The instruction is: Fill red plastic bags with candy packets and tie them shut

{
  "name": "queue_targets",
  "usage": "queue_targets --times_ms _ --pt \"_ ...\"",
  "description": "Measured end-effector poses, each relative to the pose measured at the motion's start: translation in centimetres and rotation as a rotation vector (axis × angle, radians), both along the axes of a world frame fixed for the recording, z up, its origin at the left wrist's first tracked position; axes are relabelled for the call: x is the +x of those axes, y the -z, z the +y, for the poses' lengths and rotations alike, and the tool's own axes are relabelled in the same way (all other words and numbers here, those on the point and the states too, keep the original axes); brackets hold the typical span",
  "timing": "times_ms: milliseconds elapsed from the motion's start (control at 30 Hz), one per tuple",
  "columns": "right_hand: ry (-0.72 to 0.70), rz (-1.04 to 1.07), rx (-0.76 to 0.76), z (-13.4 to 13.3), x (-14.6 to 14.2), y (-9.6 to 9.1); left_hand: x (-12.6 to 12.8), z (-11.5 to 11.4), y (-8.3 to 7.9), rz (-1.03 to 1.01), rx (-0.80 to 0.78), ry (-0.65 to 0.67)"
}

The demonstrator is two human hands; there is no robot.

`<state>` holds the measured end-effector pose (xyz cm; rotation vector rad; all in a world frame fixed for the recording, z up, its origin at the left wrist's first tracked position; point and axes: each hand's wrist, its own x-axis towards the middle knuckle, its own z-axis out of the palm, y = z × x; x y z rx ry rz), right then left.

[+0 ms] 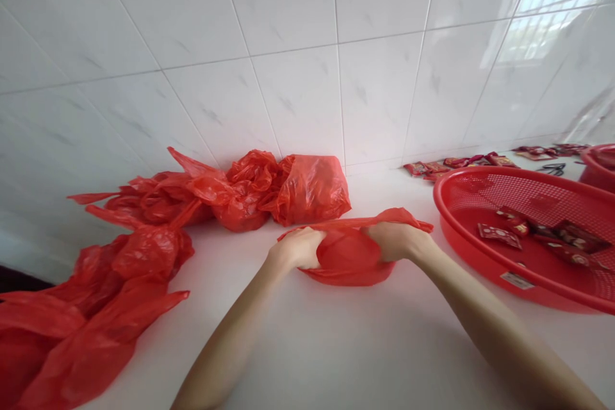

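Note:
A red plastic bag (349,250) lies on the white table in front of me, its mouth spread wide between my hands. My left hand (303,247) reaches into the left side of the mouth, and my right hand (391,239) into the right side. Both touch the thin plastic. Most of the fingers are hidden inside the bag, so their grip does not show. Between the hands I see only the bag's red inner side.
Tied red bags (245,189) line the tiled wall and the left side. On the right stands a red plastic basket (446,205) holding several small packets (500,235). More packets (435,168) and dark scissors (552,169) lie behind it. Another red container (600,163) is at the far right.

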<state>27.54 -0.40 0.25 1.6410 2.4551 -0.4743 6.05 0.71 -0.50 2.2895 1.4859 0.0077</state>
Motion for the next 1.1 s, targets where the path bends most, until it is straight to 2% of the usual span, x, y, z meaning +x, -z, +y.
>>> queue_targets --times_ms 100,200,400,533,633,733,867,967,1033,1100 --pt "-0.08 0.077 -0.02 -1.0 0.1 -1.4 0.8 -0.2 -0.3 0.056 -0.036 0.075" --pt "-0.136 0.135 0.002 -1.3 0.2 -2.0 1.6 -0.4 -0.2 0.09 -0.07 0.1" --pt "-0.012 -0.084 -0.019 0.7 0.6 -0.6 2.2 -0.9 0.4 0.181 -0.1 0.127" --pt "0.057 -0.152 -0.051 2.0 0.7 0.8 2.0 -0.9 0.3 0.27 -0.121 0.109" --pt "0.038 -0.122 -0.067 2.3 0.8 0.8 2.2 -1.0 0.0 0.272 -0.065 0.154" --pt "-0.024 -0.005 -0.041 1.4 1.6 -0.9 2.7 -1.6 -0.4 0.184 0.043 0.217" --pt "-0.085 0.359 0.044 -0.7 5.1 -5.7 3.5 -2.8 -0.5 -0.016 0.148 0.331" --pt "0.03 0.367 0.143 -1.2 10.1 -8.0 4.6 -4.2 0.2 -0.2 0.197 0.525" --pt "0.125 0.255 0.198 -0.9 14.3 -7.5 5.6 -5.5 1.9 -0.319 0.238 0.685" --pt "0.207 0.125 0.16 -0.9 18.6 -5.5 6.9 -7.1 4.7 -0.42 0.295 0.813"
